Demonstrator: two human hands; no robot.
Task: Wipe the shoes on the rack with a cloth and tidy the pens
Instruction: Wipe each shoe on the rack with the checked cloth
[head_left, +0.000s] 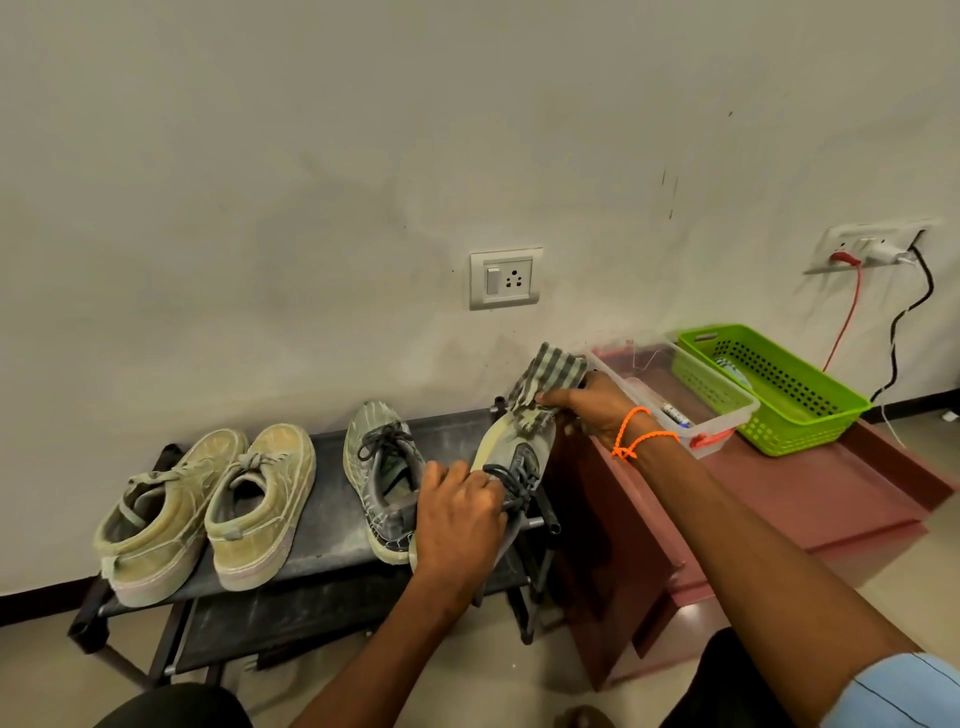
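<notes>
Grey sneaker (511, 462) tipped on its side at the right end of the rack (332, 551), dusty, yellowish sole turned up and leftward, dark laces hanging loose. Clamped at the heel and lace end by the left hand (460, 512), fingers curled over the upper. Pressed at the toe by the right hand (597, 410), closed on a grey checked cloth (550, 376), bunched, with a frayed edge lying on the sole tip. Hands apart, one at each end of the sneaker. Orange cord (636, 434) looped round the right wrist.

Just left of the left hand, the second grey sneaker (382, 478), upright, toe to the wall, streaked with pale dust. Farther left, a pair of tan shoes (208, 506), side by side, heels toward the camera, also dusty. Four shoes in all on the top shelf: two grey, two tan.

Right of the right hand, on a reddish table (810, 499), two containers touching: a clear bin (727, 410) with red latches, one pen (675, 415) showing inside, and beyond it a green basket (779, 384), contents unclear.

Two sockets on the wall: one (505, 279) above the right hand, one (872, 249) far right with a red cable and a black cable plugged in.
</notes>
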